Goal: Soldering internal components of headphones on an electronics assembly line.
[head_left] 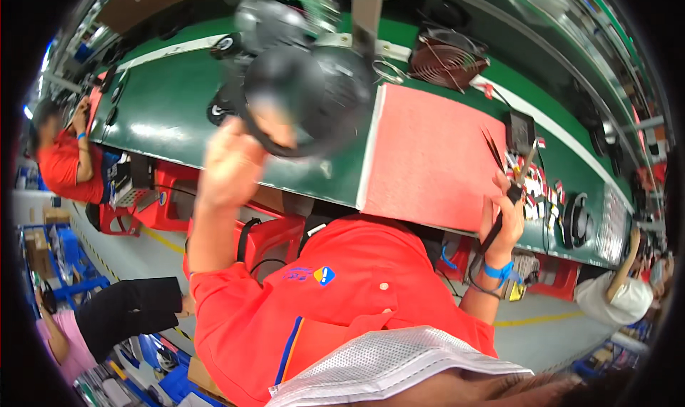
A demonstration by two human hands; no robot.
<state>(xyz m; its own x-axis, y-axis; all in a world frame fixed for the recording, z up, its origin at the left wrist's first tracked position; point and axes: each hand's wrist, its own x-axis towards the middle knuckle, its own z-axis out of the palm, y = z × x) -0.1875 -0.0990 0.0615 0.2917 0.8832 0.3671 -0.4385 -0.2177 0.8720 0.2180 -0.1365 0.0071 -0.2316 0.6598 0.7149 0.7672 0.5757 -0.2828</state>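
- Resting above the green conveyor belt [164, 107], a round black dished speaker-like part [303, 97] with a smooth, glossy dome is blurred.
- Gripping its lower rim, the left hand [232, 161] is closed around the edge.
- Beside it lies a flat red rectangular mat [428, 157], matte in texture.
- Over the mat's right edge, the right hand [506, 218] is closed around a slim black soldering iron [515, 186].
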